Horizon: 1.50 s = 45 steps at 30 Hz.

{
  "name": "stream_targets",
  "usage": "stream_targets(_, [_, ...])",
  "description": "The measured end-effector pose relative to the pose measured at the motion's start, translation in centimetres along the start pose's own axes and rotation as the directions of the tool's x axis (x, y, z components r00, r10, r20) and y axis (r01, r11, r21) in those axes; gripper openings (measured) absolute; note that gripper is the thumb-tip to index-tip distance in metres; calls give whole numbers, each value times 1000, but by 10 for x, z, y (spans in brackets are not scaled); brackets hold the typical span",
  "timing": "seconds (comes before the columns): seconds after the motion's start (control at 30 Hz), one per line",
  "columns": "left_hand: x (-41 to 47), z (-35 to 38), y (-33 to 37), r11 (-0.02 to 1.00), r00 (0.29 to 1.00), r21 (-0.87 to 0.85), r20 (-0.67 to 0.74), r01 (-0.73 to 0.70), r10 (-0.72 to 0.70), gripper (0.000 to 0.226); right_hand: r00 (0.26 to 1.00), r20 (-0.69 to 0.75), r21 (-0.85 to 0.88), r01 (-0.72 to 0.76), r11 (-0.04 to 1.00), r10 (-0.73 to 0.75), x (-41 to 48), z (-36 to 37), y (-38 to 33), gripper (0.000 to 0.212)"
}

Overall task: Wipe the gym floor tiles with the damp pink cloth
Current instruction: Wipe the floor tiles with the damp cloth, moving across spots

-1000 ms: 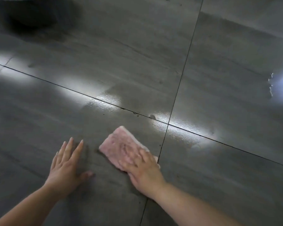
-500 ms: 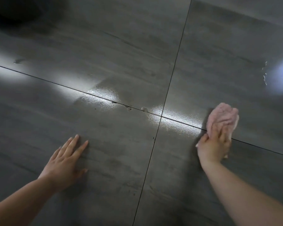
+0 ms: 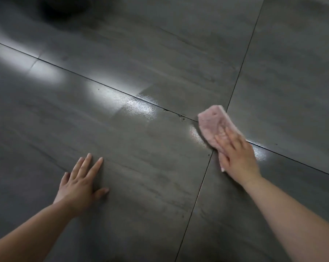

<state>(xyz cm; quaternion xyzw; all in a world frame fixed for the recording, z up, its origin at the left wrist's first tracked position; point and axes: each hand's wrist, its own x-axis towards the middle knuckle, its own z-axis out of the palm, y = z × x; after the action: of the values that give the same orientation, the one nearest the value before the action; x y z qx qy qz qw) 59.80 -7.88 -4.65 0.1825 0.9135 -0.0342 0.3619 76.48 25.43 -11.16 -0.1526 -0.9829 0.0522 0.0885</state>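
The folded pink cloth point(image 3: 213, 122) lies flat on the dark grey floor tiles point(image 3: 141, 157), right where four tiles meet. My right hand point(image 3: 237, 156) presses down on its near half, fingers spread over it, and the far half sticks out beyond my fingertips. My left hand point(image 3: 80, 183) rests palm down on the near left tile with its fingers apart and nothing in it. A wet, shiny patch point(image 3: 141, 108) gleams on the tile just left of the cloth.
Thin dark grout lines point(image 3: 201, 188) cross under the cloth. Small dark specks point(image 3: 182, 118) sit by the grout joint left of the cloth. A dark blurred shape point(image 3: 63, 6) lies at the top left. Bright light reflections streak the left tiles.
My right hand swept the cloth from the left tile out to the right, then back onto the tile junction. The left hand stayed planted on the floor.
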Motion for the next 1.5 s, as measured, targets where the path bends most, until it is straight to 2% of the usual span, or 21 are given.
stream_targets(0.1, [0, -1, -6, 1000, 1000, 25, 9, -10, 10, 90, 936, 9, 17, -353, 935, 353, 5, -7, 7, 51])
stream_targets(0.17, [-1, -2, -9, 999, 1000, 44, 12, -22, 21, 91, 907, 20, 35, -421, 906, 421, -9, -4, -32, 55])
stream_targets(0.27, [-2, -1, -9, 999, 1000, 36, 6, -18, 18, 91, 994, 109, 51, -12, 999, 7, -65, 7, -120, 51])
stream_targets(0.37, [-3, 0, -8, 1000, 1000, 13, -13, -11, 11, 90, 873, 113, 156, 455, 877, -474, -99, 10, -147, 55])
stream_targets(0.43, [-4, 1, -5, 1000, 999, 0, -39, -4, 4, 87, 820, 116, 84, 555, 828, -561, -90, 5, -117, 59])
stream_targets(0.5, [-5, 2, 1, 1000, 997, -21, -78, 0, -2, 81, 906, 125, 11, 407, 913, -405, -83, -5, -71, 59])
stream_targets(0.6, [-7, 6, 16, 995, 989, -76, -140, -58, 47, 76, 992, 128, -98, 12, 995, 1, -88, -30, 1, 52])
stream_targets(0.67, [-6, 11, 27, 983, 977, -90, -159, -158, 142, 80, 979, 132, -176, -129, 976, 153, -91, -45, 34, 50])
stream_targets(0.77, [-2, 14, 43, 967, 957, -85, -190, -241, 221, 98, 973, 130, -236, -158, 959, 192, -77, -46, 50, 59])
stream_targets(0.9, [4, 12, 53, 976, 965, -68, -177, -208, 193, 77, 899, 104, -132, -411, 902, 425, -69, -23, -2, 61])
stream_targets(0.93, [5, 13, 54, 977, 966, -69, -177, -202, 188, 75, 910, 87, -117, -396, 911, 406, -75, -16, -24, 62])
stream_targets(1.0, [7, 16, 52, 977, 968, -85, -180, -193, 176, 72, 972, 182, -77, -134, 988, 146, -89, -6, -67, 83])
stream_targets(1.07, [10, 19, 50, 977, 967, -96, -186, -193, 173, 71, 921, 343, -8, 199, 980, -184, -100, -7, -80, 106])
stream_targets(1.13, [12, 21, 49, 978, 969, -96, -184, -183, 163, 71, 868, 362, 34, 351, 936, -339, -97, -11, -51, 101])
stream_targets(1.2, [14, 22, 49, 978, 969, -112, -196, -174, 150, 72, 918, 327, 16, 231, 973, -224, -95, -15, -3, 84])
stream_targets(1.27, [15, 23, 50, 978, 968, -119, -206, -174, 147, 71, 975, 207, -34, -72, 997, 77, -98, -26, 52, 76])
stream_targets(1.3, [16, 23, 50, 978, 967, -112, -204, -177, 152, 71, 956, 134, -35, -259, 965, 261, -98, -32, 76, 70])
stream_targets(1.37, [18, 24, 48, 976, 963, -101, -209, -195, 171, 72, 743, 109, 42, -668, 743, 661, -86, -49, 99, 62])
stream_targets(1.43, [18, 24, 45, 974, 957, -74, -218, -212, 192, 72, 460, 111, 85, -887, 453, 881, -61, -49, 88, 72])
stream_targets(1.47, [18, 25, 43, 975, 953, -57, -227, -217, 199, 77, 396, 103, 82, -917, 389, 912, -47, -45, 70, 75])
stream_targets(1.5, [19, 25, 42, 974, 950, -51, -237, -219, 201, 82, 422, 106, 81, -906, 415, 900, -35, -38, 45, 75])
